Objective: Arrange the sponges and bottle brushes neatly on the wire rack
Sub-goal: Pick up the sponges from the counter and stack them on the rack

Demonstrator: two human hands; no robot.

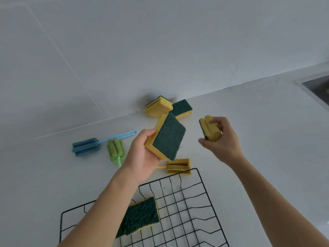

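My left hand [142, 154] grips a yellow sponge with a dark green scouring face [166, 136], held up above the counter. My right hand [222, 139] holds a second yellow sponge [210, 128] on edge, to the right. A black wire rack [199, 196] lies at the bottom centre with a flat green-topped sponge [140, 215] on it, partly under my left forearm. Two more sponges lie by the wall: a yellow one [158, 106] and a green-topped one [182, 108]. A blue bottle brush [87, 146], a green bottle brush [115, 150] and a yellow bottle brush [178, 166] lie on the counter.
The white counter [258, 122] meets a white tiled wall [124, 50] right behind the sponges. A sink corner [318, 90] shows at the far right edge. The yellow brush head touches the rack's far edge.
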